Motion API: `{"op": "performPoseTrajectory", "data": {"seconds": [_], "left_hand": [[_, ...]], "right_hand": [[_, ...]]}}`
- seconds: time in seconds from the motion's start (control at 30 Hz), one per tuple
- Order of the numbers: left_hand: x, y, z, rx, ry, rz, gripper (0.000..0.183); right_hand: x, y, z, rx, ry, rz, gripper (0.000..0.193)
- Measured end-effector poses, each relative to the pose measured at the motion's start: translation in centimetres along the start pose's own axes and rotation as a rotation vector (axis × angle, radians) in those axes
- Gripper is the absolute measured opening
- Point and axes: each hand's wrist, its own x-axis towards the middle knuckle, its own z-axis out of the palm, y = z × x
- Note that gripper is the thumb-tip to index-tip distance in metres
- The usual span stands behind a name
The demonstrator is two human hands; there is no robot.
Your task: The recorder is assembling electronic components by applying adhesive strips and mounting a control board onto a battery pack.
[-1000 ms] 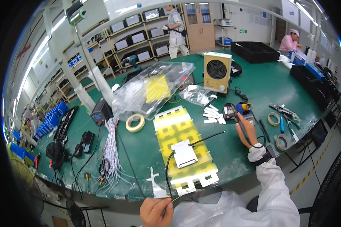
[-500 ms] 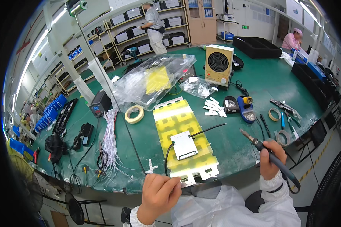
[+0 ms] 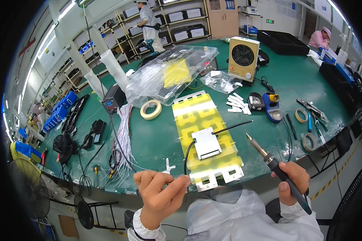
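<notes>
A soldering iron with a dark handle is gripped in my right hand, its tip pointing up and left, in the air right of the yellow-covered panel. That flat panel has bare metal tabs at its near end. Across its middle lies a silver rectangular module, with one black cable running off to the right. A second black cable curves down from its left side toward my left hand. There my thumb and forefinger are pinched on the cable's lower end, beside the panel's near left corner.
Right of the panel are a blue soldering iron stand, white strips, tape rolls and pliers. A cream fan unit and clear plastic trays stand behind. White wires lie left. Two other people are farther back.
My view has shifted, moving the bench scene right and slightly up. The soldering iron is closer to the panel. My left hand has moved left relative to the panel's near end.
</notes>
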Motion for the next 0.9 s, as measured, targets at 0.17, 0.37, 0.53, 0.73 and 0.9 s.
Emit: {"op": "performPoseTrajectory", "data": {"seconds": [0.17,0.37,0.53,0.73,0.9], "left_hand": [[-0.1,0.3,0.3,-0.057,0.004,-0.009,0.02],[-0.4,0.1,0.8,-0.104,0.009,-0.014,0.019],[0.5,0.3,1.4,-0.113,0.005,0.012,0.018],[0.4,0.3,1.5,-0.103,-0.006,0.015,0.018],[0.4,0.3,1.6,-0.099,-0.011,0.012,0.018]], "right_hand": [[0.8,-0.5,-0.2,-0.016,-0.096,-0.166,0.027],[0.9,-2.3,0.4,0.004,-0.232,-0.197,0.02],[0.7,-3.0,1.0,0.017,-0.322,-0.153,0.02],[0.4,-3.3,1.5,-0.023,-0.361,-0.153,0.02],[0.3,-3.1,1.7,-0.031,-0.353,-0.163,0.019]]}}
